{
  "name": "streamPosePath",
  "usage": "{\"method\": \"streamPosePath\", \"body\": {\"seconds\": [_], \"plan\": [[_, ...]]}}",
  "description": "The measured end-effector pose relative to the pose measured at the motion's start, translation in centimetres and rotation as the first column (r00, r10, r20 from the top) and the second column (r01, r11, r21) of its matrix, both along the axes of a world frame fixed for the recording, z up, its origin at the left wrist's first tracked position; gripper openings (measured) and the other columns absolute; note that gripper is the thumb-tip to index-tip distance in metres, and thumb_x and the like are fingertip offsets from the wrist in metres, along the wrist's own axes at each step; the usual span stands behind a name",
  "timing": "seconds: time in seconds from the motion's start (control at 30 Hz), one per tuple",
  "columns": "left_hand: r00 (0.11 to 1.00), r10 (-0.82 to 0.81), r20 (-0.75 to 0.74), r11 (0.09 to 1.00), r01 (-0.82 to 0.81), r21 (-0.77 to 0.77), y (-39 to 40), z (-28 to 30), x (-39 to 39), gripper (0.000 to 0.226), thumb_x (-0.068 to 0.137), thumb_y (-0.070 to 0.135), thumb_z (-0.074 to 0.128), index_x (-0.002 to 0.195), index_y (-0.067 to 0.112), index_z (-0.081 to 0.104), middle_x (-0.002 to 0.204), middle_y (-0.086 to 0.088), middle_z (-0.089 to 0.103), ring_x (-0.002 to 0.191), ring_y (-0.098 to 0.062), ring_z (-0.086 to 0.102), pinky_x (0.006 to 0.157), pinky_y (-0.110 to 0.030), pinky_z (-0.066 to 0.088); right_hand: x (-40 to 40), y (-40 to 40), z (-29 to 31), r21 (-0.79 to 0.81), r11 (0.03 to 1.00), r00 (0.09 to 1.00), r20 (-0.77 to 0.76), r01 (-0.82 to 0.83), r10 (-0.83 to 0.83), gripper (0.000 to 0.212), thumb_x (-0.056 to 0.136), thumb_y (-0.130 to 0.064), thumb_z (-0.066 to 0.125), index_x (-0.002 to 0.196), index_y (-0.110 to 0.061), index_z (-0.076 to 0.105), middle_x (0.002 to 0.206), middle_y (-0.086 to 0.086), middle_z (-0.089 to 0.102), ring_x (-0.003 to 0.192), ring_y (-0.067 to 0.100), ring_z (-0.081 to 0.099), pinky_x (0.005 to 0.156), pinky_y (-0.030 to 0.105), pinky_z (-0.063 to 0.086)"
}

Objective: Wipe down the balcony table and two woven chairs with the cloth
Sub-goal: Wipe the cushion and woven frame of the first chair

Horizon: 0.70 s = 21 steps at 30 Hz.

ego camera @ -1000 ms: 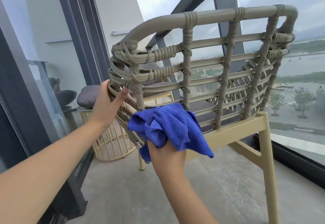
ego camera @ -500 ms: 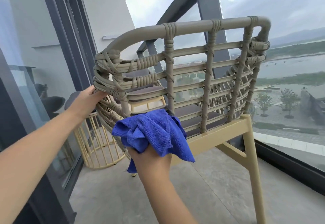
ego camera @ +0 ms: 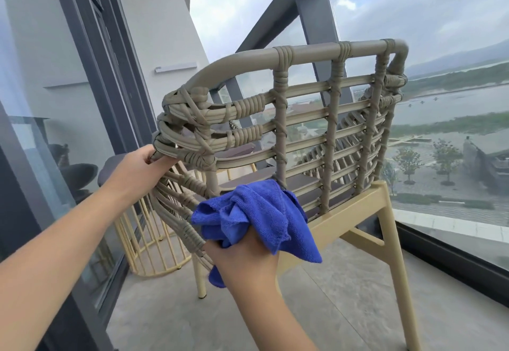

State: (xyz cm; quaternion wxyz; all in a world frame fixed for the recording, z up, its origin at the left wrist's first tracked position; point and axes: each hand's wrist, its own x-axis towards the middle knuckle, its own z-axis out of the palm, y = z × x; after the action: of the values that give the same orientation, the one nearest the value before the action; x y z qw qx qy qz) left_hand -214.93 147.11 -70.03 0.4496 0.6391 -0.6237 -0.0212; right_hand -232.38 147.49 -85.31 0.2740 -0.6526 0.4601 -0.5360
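Against lower back of chair (ego camera: 300,119), blue cloth (ego camera: 256,215) bunched, pressed onto woven bands just above yellow seat frame. Right hand (ego camera: 245,257) grips cloth from below, fingers curled into folds. Left hand (ego camera: 137,166) holds chair's woven left edge, fingers wrapped round bands. Chair tilted, front leg on grey floor (ego camera: 316,309). Second chair (ego camera: 148,229) behind, beside glass door (ego camera: 41,130).

The chair (ego camera: 281,130) back stands square before me, its woven bands set close, with narrow slots between them. My left hand (ego camera: 132,169) grips its left corner; my right hand (ego camera: 245,254) presses the cloth (ego camera: 256,213) low against the weave. Left, a glass door (ego camera: 41,130) walls me in, a wire table (ego camera: 148,243) beside it. Right, open floor (ego camera: 344,295) runs to the glass railing (ego camera: 454,185).
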Motion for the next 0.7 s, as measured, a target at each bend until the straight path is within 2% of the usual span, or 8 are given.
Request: {"method": "streamPosePath", "body": {"seconds": [0.1,0.13,0.23,0.33,0.43,0.5,0.6,0.7], "plan": [[0.998,0.035,0.045,0.999,-0.034,-0.017,0.0,0.0,-0.6,0.102,0.055,0.100,0.049,0.094,0.008,0.064,0.091,-0.023,0.067,0.073,-0.020,0.054,0.071,-0.037,0.040,-1.2,-0.3,0.4,-0.064,0.995,0.998,-0.003,0.070,-0.070,0.043,0.077,-0.040,0.074,0.066,-0.031,0.034,0.061,-0.007,0.045,0.069,0.012,0.050,0.075,0.031,0.048],[0.998,0.040,0.050,0.999,-0.038,-0.028,0.0,0.0,-1.1,0.102,0.056,0.101,0.049,0.093,0.007,0.064,0.088,-0.022,0.067,0.072,-0.021,0.054,0.070,-0.037,0.039,-1.4,-0.6,0.3,-0.075,0.993,0.996,0.013,0.090,-0.089,0.042,0.076,-0.040,0.075,0.066,-0.031,0.034,0.063,-0.009,0.046,0.072,0.014,0.052,0.074,0.032,0.049],[0.997,0.030,0.073,0.999,-0.027,-0.035,0.3,0.0,-2.5,0.074,0.076,0.085,0.058,0.086,0.012,0.065,0.075,-0.014,0.063,0.069,-0.023,0.052,0.066,-0.036,0.038,-2.5,-1.8,-0.3,-0.115,0.984,0.989,0.076,0.139,-0.131,0.043,0.069,-0.040,0.077,0.069,-0.034,0.035,0.068,-0.012,0.047,0.070,0.010,0.049,0.066,0.026,0.042],[0.997,-0.030,0.077,0.998,0.034,-0.045,0.3,-0.2,-3.7,0.052,0.081,0.070,0.064,0.094,0.020,0.069,0.088,-0.018,0.067,0.081,-0.036,0.061,0.070,-0.040,0.044,-4.3,-3.2,-0.8,-0.136,0.979,0.985,0.109,0.149,-0.135,0.039,0.063,-0.044,0.077,0.074,-0.033,0.041,0.069,-0.012,0.049,0.067,0.004,0.049,0.060,0.021,0.033],[0.997,-0.047,0.069,0.997,0.051,-0.058,0.3,-0.5,-4.9,0.055,0.081,0.071,0.065,0.100,0.020,0.069,0.096,-0.018,0.069,0.093,-0.038,0.065,0.079,-0.050,0.052,-5.7,-4.5,-1.2,-0.173,0.969,0.980,0.122,0.176,-0.156,0.043,0.056,-0.053,0.069,0.085,-0.033,0.044,0.075,-0.014,0.051,0.072,0.005,0.049,0.063,0.023,0.034],[0.997,-0.028,0.077,0.998,0.033,-0.062,0.3,-0.7,-5.9,0.057,0.081,0.074,0.064,0.101,0.020,0.069,0.097,-0.017,0.070,0.093,-0.036,0.066,0.084,-0.054,0.054,-6.3,-4.9,-1.1,-0.214,0.959,0.979,0.131,0.183,-0.158,0.041,0.054,-0.054,0.066,0.081,-0.036,0.041,0.074,-0.015,0.049,0.070,0.006,0.048,0.062,0.024,0.034],[0.994,0.021,0.104,0.998,-0.014,-0.069,0.2,-0.6,-6.9,0.055,0.082,0.073,0.062,0.100,0.021,0.068,0.096,-0.016,0.071,0.091,-0.035,0.067,0.083,-0.054,0.054,-6.9,-5.0,-0.9,-0.272,0.940,0.976,0.133,0.205,-0.174,0.039,0.057,-0.047,0.068,0.075,-0.040,0.035,0.070,-0.016,0.046,0.068,0.001,0.047,0.059,0.022,0.032],[0.998,-0.033,0.061,0.997,0.037,-0.062,-0.1,-0.5,-7.3,0.053,0.076,0.077,0.065,0.095,0.027,0.069,0.089,-0.013,0.072,0.086,-0.035,0.068,0.080,-0.056,0.056,-7.2,-5.6,-0.9,-0.308,0.922,0.967,0.173,0.233,-0.186,0.043,0.062,-0.034,0.076,0.077,-0.040,0.035,0.072,-0.017,0.045,0.075,-0.002,0.050,0.060,0.015,0.033]]}}
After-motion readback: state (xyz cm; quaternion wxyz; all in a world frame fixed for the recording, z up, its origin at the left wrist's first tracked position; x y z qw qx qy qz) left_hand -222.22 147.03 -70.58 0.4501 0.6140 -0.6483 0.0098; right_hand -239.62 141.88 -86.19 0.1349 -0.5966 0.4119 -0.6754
